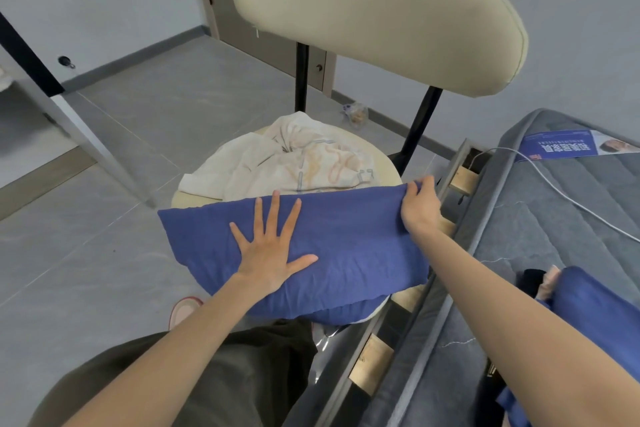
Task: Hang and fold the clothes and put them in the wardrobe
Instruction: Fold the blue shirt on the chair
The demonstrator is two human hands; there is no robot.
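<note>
A blue garment point(349, 246) lies folded across the near half of a cream chair seat point(389, 170). My left hand point(270, 246) presses flat on its middle with the fingers spread. My right hand point(420, 206) pinches the garment's far right corner. Behind the blue garment, a crumpled white garment with a pale print point(277, 163) sits on the same seat. More blue cloth point(595, 298) lies on the bed at the right, beside my right forearm.
The chair's cream backrest point(377, 14) rises straight ahead on black posts. A grey mattress point(568, 218) with a white cable point(554, 184) and a blue leaflet point(571, 144) fills the right side. Grey floor tiles point(138, 114) spread to the left. A door point(263, 31) stands behind the chair.
</note>
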